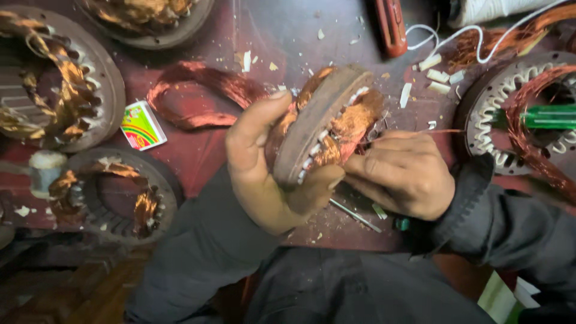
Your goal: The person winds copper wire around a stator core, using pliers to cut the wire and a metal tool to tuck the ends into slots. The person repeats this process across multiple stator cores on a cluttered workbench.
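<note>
Both hands work above the red bench (198,150): left hand (264,162) grip clamps the tilted stator (315,120), right hand (402,174) grip pinches its copper winding (354,123).

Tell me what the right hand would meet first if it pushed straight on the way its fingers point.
The right hand points left, into the copper winding of the stator gripped by the left hand. It seems to be touching already; depth is unclear.

Round brown motor stator (312,120) held tilted on edge above the dark red table (198,150), copper wire windings (354,123) bulging from its inner slots, white insulation strips (312,150) lining the rim, thin copper strand trailing off right
</note>
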